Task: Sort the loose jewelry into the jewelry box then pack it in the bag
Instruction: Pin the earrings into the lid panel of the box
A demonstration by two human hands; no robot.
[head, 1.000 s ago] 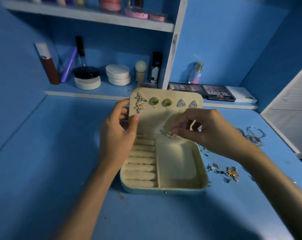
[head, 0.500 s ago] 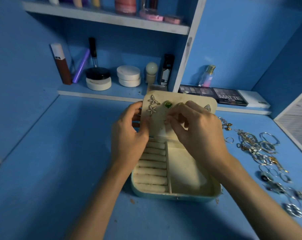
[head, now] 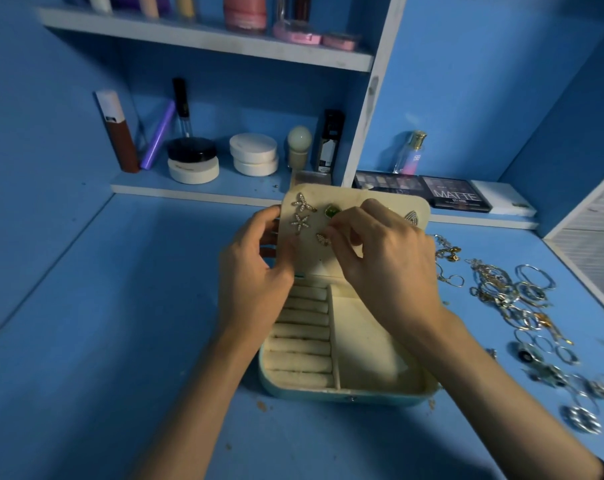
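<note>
A cream-lined jewelry box [head: 370, 393] with a teal shell stands open on the blue desk, its lid [head: 304, 258] upright. Pinned in the lid are two star-shaped earrings [head: 300, 221], a green stone earring [head: 331, 212] and a silver triangular one [head: 411, 217]. My left hand [head: 255, 271] grips the lid's left edge, thumb on the inner face. My right hand [head: 380, 261] pinches a small gold earring [head: 323, 239] against the lid below the green stone, and hides the lid's middle. Loose jewelry [head: 515, 299] lies in a heap to the right.
The box's ring rolls [head: 302, 337] and open compartment [head: 370, 344] hold nothing. Makeup palettes [head: 422, 192] and a perfume bottle [head: 411, 154] sit on the ledge behind. Jars and tubes [head: 193, 161] stand on the lower shelf. A white louvred panel [head: 595, 251] borders the desk at right.
My right hand rose from the box's hinge to the lid's upper middle with the small earring. The view shifted, so more of the loose jewelry at right shows.
</note>
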